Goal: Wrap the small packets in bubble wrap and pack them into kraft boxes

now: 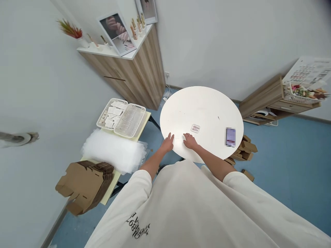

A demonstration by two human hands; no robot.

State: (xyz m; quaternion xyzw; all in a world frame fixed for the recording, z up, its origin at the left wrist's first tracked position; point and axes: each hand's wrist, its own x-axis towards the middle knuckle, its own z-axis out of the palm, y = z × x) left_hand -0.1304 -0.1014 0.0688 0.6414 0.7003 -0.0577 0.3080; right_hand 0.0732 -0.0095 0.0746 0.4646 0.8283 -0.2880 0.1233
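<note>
My left hand (168, 143) rests at the near left edge of a round white table (204, 103), its fingers stretched forward and apart. My right hand (190, 141) is over the tabletop a little to the right, fingers spread and pointing left. Between the two hands lies a pale, faintly outlined patch (178, 140), perhaps a thin white sheet; I cannot make it out against the white top. Just beyond my right hand sits a small clear case (196, 128) with pinkish pieces in rows. Neither hand touches it.
A blurred-out phone-like object (230, 137) lies at the table's right. On the left, a side table holds white baskets (130, 120), a stack of translucent bags (113, 150) and flattened cardboard boxes (82, 184). More cardboard boxes (243, 150) are on the floor. A wooden cabinet (144, 65) stands behind.
</note>
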